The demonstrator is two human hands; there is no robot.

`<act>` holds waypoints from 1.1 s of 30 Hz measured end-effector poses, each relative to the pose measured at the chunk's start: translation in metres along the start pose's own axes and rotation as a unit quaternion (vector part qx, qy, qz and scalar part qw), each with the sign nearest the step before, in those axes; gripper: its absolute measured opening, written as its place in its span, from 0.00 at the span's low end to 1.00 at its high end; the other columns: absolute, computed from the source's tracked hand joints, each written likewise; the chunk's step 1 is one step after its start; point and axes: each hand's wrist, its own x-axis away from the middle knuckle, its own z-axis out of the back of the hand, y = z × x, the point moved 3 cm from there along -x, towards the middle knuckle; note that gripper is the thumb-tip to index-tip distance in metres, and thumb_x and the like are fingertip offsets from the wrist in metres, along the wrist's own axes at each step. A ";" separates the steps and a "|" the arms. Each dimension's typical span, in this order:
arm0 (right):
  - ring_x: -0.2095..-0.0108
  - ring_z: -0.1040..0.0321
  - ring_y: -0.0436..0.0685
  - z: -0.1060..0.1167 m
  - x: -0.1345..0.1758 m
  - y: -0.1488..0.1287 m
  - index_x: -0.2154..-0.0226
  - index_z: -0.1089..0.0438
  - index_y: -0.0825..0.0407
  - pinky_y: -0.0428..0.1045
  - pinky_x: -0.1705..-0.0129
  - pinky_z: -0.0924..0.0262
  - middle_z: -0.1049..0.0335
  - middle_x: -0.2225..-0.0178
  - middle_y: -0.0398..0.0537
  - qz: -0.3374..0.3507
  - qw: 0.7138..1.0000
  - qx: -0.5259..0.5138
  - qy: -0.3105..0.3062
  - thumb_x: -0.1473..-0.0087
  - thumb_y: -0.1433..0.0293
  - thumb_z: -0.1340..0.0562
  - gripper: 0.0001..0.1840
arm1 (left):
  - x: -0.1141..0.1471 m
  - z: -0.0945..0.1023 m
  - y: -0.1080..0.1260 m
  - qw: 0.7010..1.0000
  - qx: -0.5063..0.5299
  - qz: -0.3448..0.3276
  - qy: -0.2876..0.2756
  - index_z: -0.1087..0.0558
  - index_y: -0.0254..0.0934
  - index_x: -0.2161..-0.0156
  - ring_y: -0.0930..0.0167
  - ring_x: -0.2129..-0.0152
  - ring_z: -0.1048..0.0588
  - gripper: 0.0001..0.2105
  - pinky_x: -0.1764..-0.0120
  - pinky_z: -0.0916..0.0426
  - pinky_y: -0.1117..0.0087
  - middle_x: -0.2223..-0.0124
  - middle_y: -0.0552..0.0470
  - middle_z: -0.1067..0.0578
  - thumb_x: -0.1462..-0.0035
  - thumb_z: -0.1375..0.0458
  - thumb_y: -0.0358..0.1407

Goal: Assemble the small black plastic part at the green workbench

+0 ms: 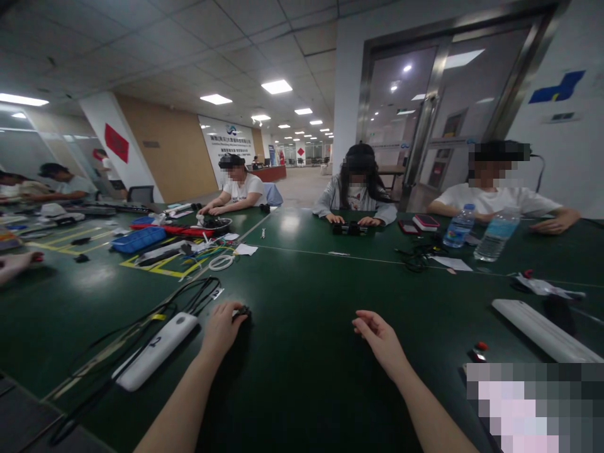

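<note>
My left hand [221, 330] is closed around a small black object [243, 312] at the green table top, its thumb and fingers on the near side of it. The object is dark and partly covered by the fingers, so its kind does not show. To the right, my right hand [377, 336] is at the table with its fingers loosely curled in toward the thumb. Nothing shows in its fingers. Bare table surface [297, 321] lies between the two hands.
Left of my left arm lies a white power strip [158, 352] with black cables [193, 296]. Beyond are a blue tray [138, 240] and loose wires. At right are two water bottles [497, 234], another white strip [542, 330] and a red-topped item [480, 351]. Several people sit around the table.
</note>
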 end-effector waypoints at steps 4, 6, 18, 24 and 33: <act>0.64 0.33 0.57 0.000 0.001 -0.001 0.62 0.32 0.47 0.54 0.61 0.40 0.30 0.66 0.44 0.003 1.000 0.011 -0.005 0.57 0.60 0.38 0.17 | 0.001 0.006 -0.003 1.000 0.007 0.012 0.003 0.33 0.38 0.64 0.64 0.60 0.33 0.09 0.57 0.39 0.65 0.63 0.49 0.28 0.51 0.48 0.38; 0.64 0.33 0.58 0.000 0.001 -0.001 0.62 0.32 0.46 0.54 0.62 0.40 0.30 0.66 0.44 0.002 1.000 0.016 -0.007 0.57 0.60 0.38 0.17 | 0.002 0.008 -0.002 0.999 0.017 0.027 -0.015 0.34 0.38 0.64 0.65 0.62 0.31 0.09 0.58 0.38 0.65 0.62 0.49 0.28 0.51 0.48 0.38; 0.63 0.33 0.58 -0.001 0.002 -0.004 0.60 0.34 0.47 0.53 0.60 0.39 0.30 0.66 0.44 -0.011 0.998 0.054 -0.015 0.57 0.59 0.39 0.19 | 0.004 0.002 -0.009 0.968 0.196 0.123 -0.095 0.31 0.36 0.58 0.68 0.72 0.26 0.19 0.65 0.34 0.68 0.66 0.50 0.24 0.56 0.46 0.41; 0.62 0.34 0.58 -0.001 0.005 -0.009 0.60 0.35 0.47 0.54 0.59 0.39 0.30 0.65 0.45 -0.013 0.997 0.069 -0.022 0.56 0.59 0.40 0.19 | 0.006 0.001 -0.012 0.937 0.281 0.167 -0.122 0.32 0.34 0.56 0.69 0.75 0.27 0.23 0.69 0.34 0.69 0.70 0.50 0.24 0.58 0.44 0.44; 0.62 0.33 0.59 -0.001 0.005 -0.010 0.60 0.34 0.48 0.54 0.60 0.39 0.30 0.65 0.46 -0.012 0.997 0.068 -0.023 0.58 0.59 0.39 0.20 | 0.005 0.000 -0.011 0.930 0.317 0.144 -0.116 0.30 0.32 0.61 0.65 0.67 0.26 0.21 0.62 0.34 0.66 0.64 0.46 0.24 0.59 0.43 0.45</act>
